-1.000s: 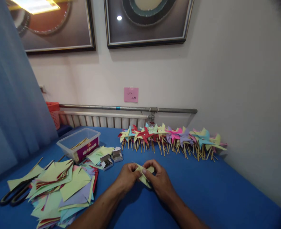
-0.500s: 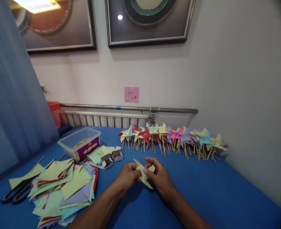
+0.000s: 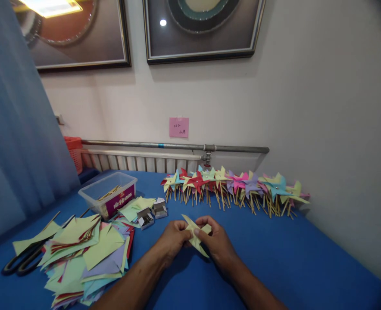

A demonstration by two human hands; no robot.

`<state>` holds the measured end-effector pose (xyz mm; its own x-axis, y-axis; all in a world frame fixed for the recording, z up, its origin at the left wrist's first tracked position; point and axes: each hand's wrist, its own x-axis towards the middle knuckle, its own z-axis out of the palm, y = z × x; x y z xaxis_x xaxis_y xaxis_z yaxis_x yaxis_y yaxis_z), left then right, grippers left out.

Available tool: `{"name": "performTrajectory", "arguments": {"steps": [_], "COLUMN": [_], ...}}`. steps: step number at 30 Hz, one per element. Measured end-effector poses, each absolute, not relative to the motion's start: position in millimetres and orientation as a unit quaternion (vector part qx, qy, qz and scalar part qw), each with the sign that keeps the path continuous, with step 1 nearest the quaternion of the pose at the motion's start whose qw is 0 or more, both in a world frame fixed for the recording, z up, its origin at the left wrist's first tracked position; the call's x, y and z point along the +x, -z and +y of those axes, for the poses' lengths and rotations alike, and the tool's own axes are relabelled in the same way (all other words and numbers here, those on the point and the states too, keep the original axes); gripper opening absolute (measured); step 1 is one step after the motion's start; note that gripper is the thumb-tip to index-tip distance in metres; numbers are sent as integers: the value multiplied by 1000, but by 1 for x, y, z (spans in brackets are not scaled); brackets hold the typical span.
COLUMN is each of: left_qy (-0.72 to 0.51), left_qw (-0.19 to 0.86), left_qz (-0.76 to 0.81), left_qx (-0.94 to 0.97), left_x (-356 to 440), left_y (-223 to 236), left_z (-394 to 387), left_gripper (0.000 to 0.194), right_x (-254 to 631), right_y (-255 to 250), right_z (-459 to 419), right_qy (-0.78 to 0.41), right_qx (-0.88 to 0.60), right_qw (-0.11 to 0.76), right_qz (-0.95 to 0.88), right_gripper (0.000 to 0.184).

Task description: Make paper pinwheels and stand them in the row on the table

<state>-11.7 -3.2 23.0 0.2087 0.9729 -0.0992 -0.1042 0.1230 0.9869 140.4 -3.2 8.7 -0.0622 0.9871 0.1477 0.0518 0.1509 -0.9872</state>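
A pale yellow paper pinwheel (image 3: 197, 243) is held between my two hands above the blue table, its pointed blades folded in toward the middle. My left hand (image 3: 174, 239) pinches it from the left, thumb near the centre. From the right, my right hand (image 3: 217, 241) grips it, with the thumb pressed close to the centre and the fingers curled behind. Whatever lies under the thumbs is hidden. Beyond my hands lies a long row of finished pinwheels (image 3: 210, 178) on thin sticks, in many colours.
Stacks of coloured paper (image 3: 77, 258) lie at the left, beside black-handled scissors (image 3: 25, 260). Behind them stands a clear plastic box (image 3: 126, 196) with sticks. Two small open cardboard boxes (image 3: 145, 218) sit near it. A pipe (image 3: 238, 149) runs along the wall.
Little has changed. The fingers of my right hand have curled slightly lower over the pinwheel, and both hands still hold it in the same spot.
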Motion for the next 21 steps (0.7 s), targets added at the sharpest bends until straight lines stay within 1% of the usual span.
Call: {"name": "performTrajectory", "arguments": {"steps": [5,8,11,13,17,19,21], "left_qy": [-431,-431,-436,-441,-466,-479,-487], "left_qw": [604,609,608,604,586,576,571], "left_qz": [456,457,447,444,453,460,469], "left_qx": [491,484,490,494,484,476,465], "left_x": [-11,-11,-11,-12,-13,-14,-14], "left_y": [-23,-24,-25,-25,-25,-24,-22], "left_z": [-3,-5,-6,-5,-3,-1,1], "left_gripper": [14,20,27,30,28,28,28], "right_x": [140,140,139,139,137,135,132], "right_y": [-9,-10,-9,-6,-5,-7,-9], "right_z": [-4,-5,-4,-2,0,-3,-8], "right_qy": [-430,-398,-393,-422,-522,-566,-599], "right_qx": [-477,-488,-491,-481,-420,-395,-378], "right_qw": [501,500,504,517,576,579,563], "right_qz": [-580,-594,-592,-569,-468,-434,-426], "right_gripper": [24,20,22,30,56,55,48]}}
